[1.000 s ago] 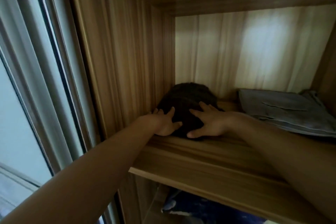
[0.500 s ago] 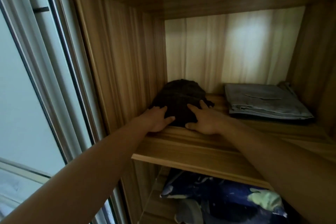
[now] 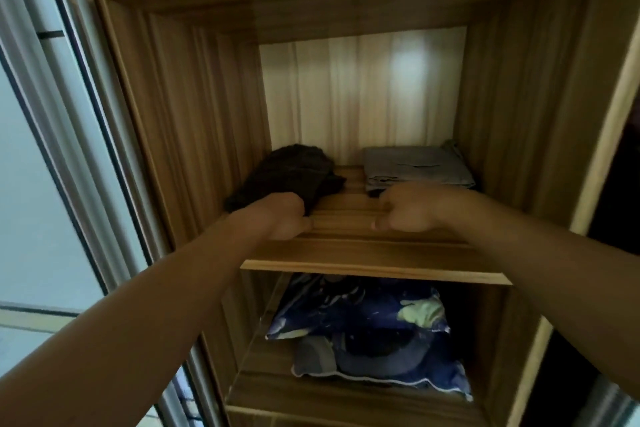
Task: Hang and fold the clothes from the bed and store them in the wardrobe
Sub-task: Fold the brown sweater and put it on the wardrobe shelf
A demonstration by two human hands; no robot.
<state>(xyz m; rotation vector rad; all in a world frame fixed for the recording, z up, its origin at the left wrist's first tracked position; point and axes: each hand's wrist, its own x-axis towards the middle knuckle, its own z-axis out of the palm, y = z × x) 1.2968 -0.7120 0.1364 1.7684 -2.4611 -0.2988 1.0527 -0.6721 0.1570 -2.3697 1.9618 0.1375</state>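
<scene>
A dark folded garment point(image 3: 287, 177) lies at the left of the wooden wardrobe shelf point(image 3: 374, 269), against the side wall. A grey folded garment point(image 3: 415, 168) lies at the back right of the same shelf. My left hand point(image 3: 285, 218) hovers over the shelf at the dark garment's front edge, its fingers loosely curled and holding nothing. My right hand point(image 3: 405, 210) is over the bare middle of the shelf, in front of the grey garment. Its fingers are also loosely curled and it holds nothing.
The compartment below holds a dark blue patterned bundle point(image 3: 367, 319) on top of grey cloth point(image 3: 363, 357). A sliding door frame point(image 3: 86, 135) runs along the left. The wardrobe's right side panel point(image 3: 609, 121) borders a dark opening.
Both hands have come off the dark garment and drawn back toward the shelf's front, fingers curling in. My view has pulled back and now shows the lower compartment.
</scene>
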